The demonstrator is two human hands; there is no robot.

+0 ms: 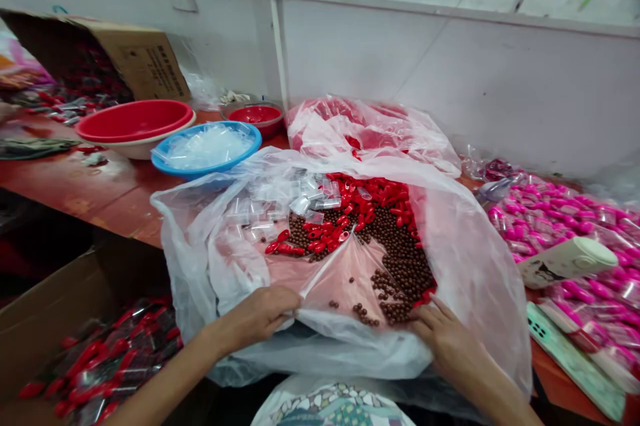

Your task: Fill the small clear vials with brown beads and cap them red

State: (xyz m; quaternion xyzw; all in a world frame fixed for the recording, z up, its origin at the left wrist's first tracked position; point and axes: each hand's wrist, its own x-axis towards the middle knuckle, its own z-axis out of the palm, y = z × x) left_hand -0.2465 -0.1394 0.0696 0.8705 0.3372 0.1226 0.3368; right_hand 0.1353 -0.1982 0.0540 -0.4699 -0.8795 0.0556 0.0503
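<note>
A large clear plastic bag (465, 253) lies spread open in front of me. In it are many small brown beads (400, 266), glossy red plastic pieces (385, 193) and clear caps or tubes (310, 196). My left hand (273, 309) is closed on the bag's near edge, and a fold of plastic rises from there toward the middle. My right hand (440, 333) is closed on the near right edge, its fingertips beside the beads and a red piece (424, 296). Plastic partly hides its grip.
A blue basin (167, 163) of clear pieces and a red basin (135, 121) stand left. Cardboard boxes (155, 66) (50, 279) hold red items. Pink packed items (555, 213), a white cylinder (567, 263) and a phone (575, 359) lie right. Behind is another bag (420, 136).
</note>
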